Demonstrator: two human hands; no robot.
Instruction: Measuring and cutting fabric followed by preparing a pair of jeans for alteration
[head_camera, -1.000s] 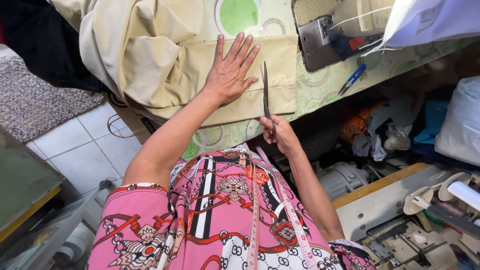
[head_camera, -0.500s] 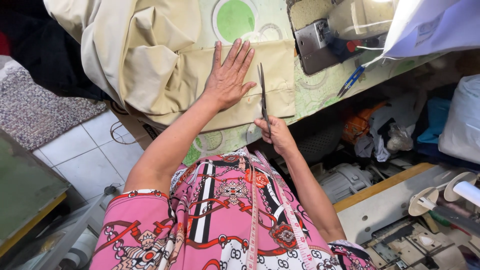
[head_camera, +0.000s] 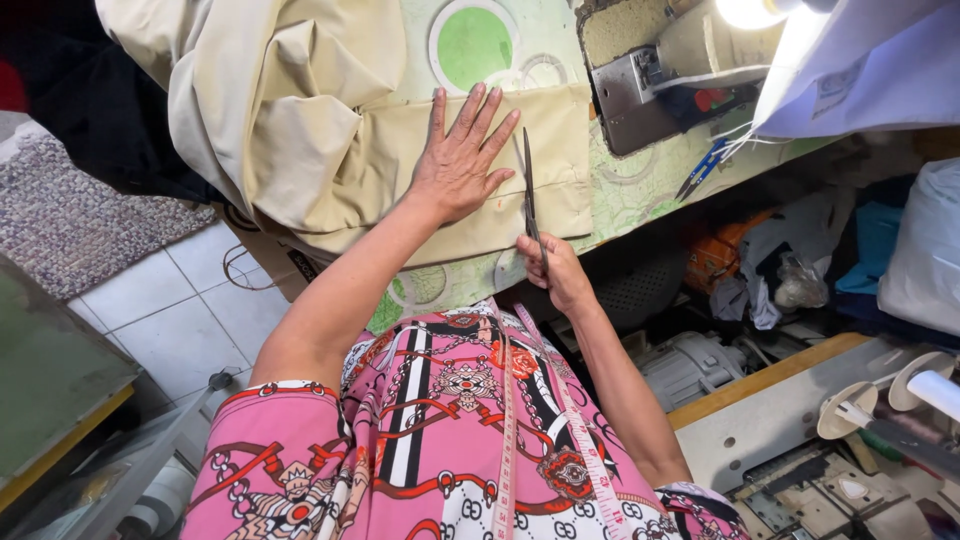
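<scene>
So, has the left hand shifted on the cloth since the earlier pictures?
No. The left hand lies flat on the beige cloth, just below the green circle as before; the small offset looks like camera motion.

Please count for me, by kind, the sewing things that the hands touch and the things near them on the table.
Scissors: 2, a long pair held by the right hand, a small blue-handled pair
Beige fabric under the left hand: 1
Sewing machine: 1
Measuring tape: 1
Total: 5
</scene>
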